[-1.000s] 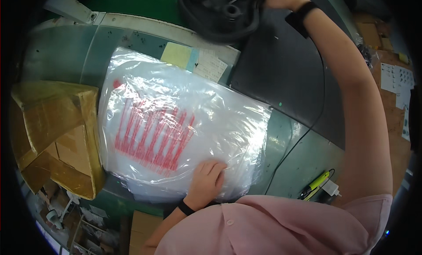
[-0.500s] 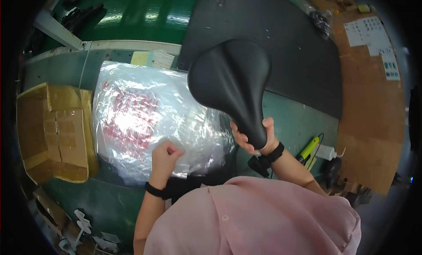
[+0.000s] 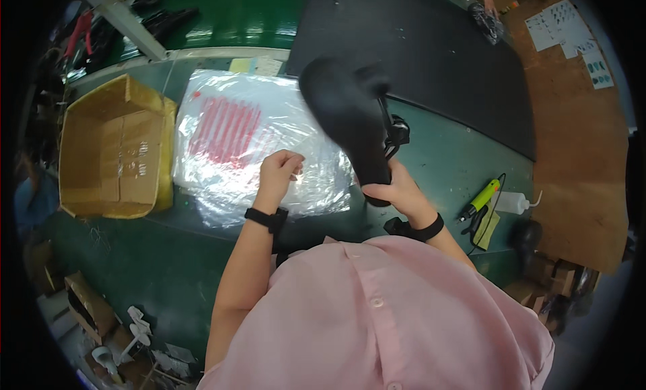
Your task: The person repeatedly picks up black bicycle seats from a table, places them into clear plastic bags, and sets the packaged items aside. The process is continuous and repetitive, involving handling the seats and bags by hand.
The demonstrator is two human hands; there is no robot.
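A: Where is the black bicycle saddle (image 3: pixel 350 117) right now?

B: Up in the air over the green surface (image 3: pixel 437 161), tilted, its narrow nose pointing down toward the person. The metal rails and clamp show on its right side.

A: What has hold of it?

B: The right hand (image 3: pixel 397 188). Its grip is closed around the nose end, fingers wrapped under the tip.

A: And the left hand (image 3: pixel 277 174)?

B: It rests on the stack of clear plastic bags (image 3: pixel 256 144) just left of the saddle. The fingers are curled in and pinch the top film near the bag's right edge, so that grip is closed on plastic.

A: What do the bags look like?

B: Shiny and crinkled, with a block of red print in the upper left part. They lie flat on the surface.

A: What lies around them?

B: An open cardboard box (image 3: pixel 114 148) touches the bags' left edge. A large black mat (image 3: pixel 437 60) lies behind the saddle. To the right, well apart from the bags, a yellow-green tool (image 3: pixel 483 198) with a cord lies beside a small white squeeze bottle (image 3: pixel 515 201).
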